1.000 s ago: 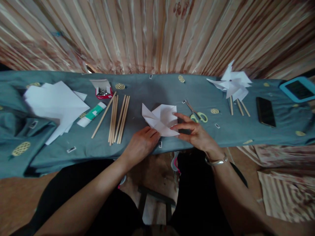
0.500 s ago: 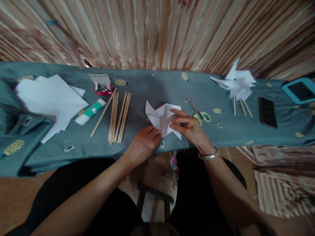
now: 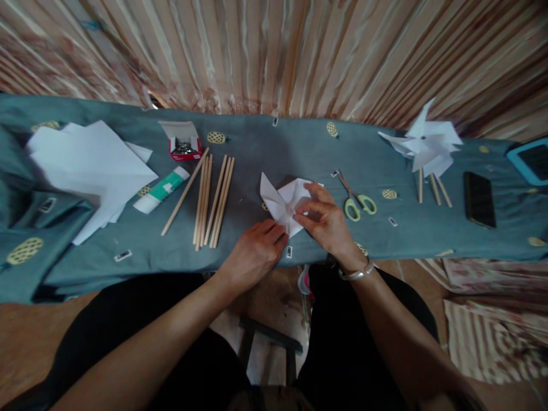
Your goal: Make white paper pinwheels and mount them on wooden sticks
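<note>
A white paper pinwheel (image 3: 279,206), partly folded, lies near the front edge of the cloth-covered table. My left hand (image 3: 259,248) is closed on its lower left edge, fingertips pressed together on the paper. From the right, my right hand (image 3: 326,220) pinches a paper corner by the pinwheel's centre between thumb and fingers. One pointed flap stands up at the paper's left side. Just right of my right hand lie scissors (image 3: 357,204) with pale green handles. My fingers cover the pinwheel's right and lower edges.
On the left are white paper sheets (image 3: 92,171), a green-and-white glue tube (image 3: 161,190), a red box (image 3: 185,147) of small metal pins and several wooden sticks (image 3: 204,200). Finished pinwheels (image 3: 428,142) on sticks, a phone (image 3: 479,198) and a blue-framed device (image 3: 531,161) lie right.
My right hand has drawn a right-hand corner of the paper in toward the centre, and its fingers have closed there. My left hand stays on the lower edge. The view has shifted slightly.
</note>
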`<action>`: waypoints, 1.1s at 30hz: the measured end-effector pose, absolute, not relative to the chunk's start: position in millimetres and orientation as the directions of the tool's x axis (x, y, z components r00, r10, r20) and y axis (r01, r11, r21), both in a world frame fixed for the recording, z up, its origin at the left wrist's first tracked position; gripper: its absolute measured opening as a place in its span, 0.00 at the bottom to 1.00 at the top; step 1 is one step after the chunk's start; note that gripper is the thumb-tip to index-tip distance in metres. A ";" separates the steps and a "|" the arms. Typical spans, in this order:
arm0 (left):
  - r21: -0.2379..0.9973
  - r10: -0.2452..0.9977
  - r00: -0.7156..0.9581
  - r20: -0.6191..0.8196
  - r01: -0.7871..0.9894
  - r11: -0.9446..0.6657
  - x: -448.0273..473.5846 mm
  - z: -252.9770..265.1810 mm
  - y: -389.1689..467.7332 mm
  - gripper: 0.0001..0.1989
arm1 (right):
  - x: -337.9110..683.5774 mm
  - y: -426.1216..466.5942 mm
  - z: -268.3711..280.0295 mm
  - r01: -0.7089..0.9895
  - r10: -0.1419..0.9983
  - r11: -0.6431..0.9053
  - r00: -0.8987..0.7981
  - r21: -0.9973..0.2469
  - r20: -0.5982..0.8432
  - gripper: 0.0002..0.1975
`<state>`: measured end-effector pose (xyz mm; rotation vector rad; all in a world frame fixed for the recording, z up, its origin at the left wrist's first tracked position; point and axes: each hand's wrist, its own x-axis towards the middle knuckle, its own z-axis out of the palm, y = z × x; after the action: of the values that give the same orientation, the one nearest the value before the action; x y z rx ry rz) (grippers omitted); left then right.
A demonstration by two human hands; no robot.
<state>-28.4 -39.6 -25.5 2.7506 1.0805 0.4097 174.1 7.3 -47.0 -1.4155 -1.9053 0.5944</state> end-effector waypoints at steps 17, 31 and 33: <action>0.218 0.679 0.709 0.193 0.643 -0.734 -27.0 -25.6 -40.0 0.09 | 172.4 6.2 -46.7 0.675 0.956 0.291 -0.179 -0.678 0.232 0.02; 0.195 0.676 0.715 0.178 0.647 -0.737 -27.5 -24.5 -40.6 0.07 | 170.9 4.0 -44.1 0.665 0.956 0.291 -0.176 -0.688 0.235 0.03; 0.187 0.676 0.717 0.173 0.650 -0.737 -27.5 -23.9 -40.3 0.07 | 169.4 2.5 -43.1 0.669 0.954 0.297 -0.181 -0.681 0.239 0.01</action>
<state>-27.5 -40.3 -23.9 2.8057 1.0867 0.3496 169.4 2.5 -43.1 -1.4437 -1.9301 0.5736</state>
